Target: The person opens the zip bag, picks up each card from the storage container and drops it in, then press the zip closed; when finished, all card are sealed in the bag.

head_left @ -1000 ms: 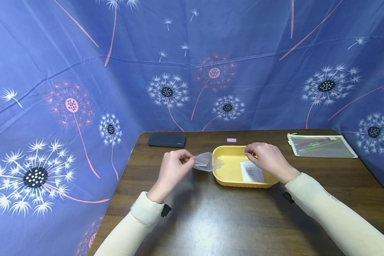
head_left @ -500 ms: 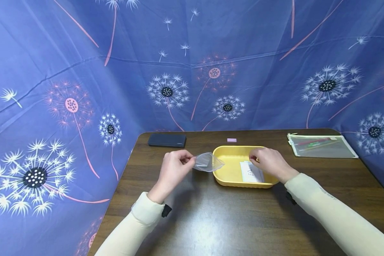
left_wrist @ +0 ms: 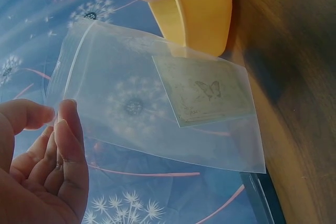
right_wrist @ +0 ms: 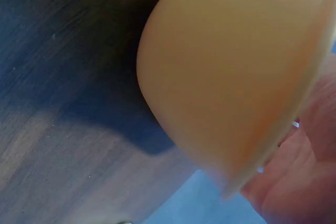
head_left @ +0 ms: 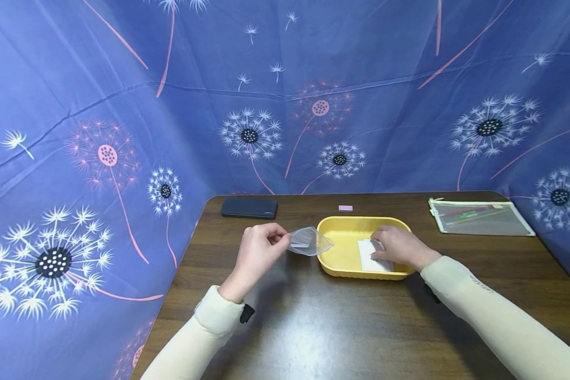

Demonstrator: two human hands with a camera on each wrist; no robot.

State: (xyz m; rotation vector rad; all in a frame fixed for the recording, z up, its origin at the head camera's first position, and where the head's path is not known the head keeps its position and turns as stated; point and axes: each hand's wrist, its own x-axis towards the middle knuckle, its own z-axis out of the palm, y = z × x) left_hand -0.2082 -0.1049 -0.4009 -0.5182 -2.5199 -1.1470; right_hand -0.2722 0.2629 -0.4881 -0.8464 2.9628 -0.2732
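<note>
My left hand (head_left: 261,250) pinches the edge of a clear zip bag (left_wrist: 131,72) near its seal. Inside the bag lies a small card with a butterfly print (left_wrist: 210,90), seen in the left wrist view. My right hand (head_left: 401,247) reaches into the yellow tray (head_left: 332,264), thumb and fingers apart over a small stack of white cards (head_left: 367,258). Its fingertips are right at the cards and cover part of them. In the right wrist view, the tray's wall hides most of the fingers. The bag's far corner overlaps the tray's left rim in the head view.
A dark flat case (head_left: 249,208) lies at the back left of the wooden table (head_left: 285,327). Behind the tray is a small pink slip (head_left: 345,208). A mesh zip pouch with pens (head_left: 482,217) lies at the back right, before a blue dandelion-print cloth (head_left: 385,105).
My right hand has lowered into the tray, and its thumb and fingers have spread over the cards. The left hand and the bag have stayed almost still.
</note>
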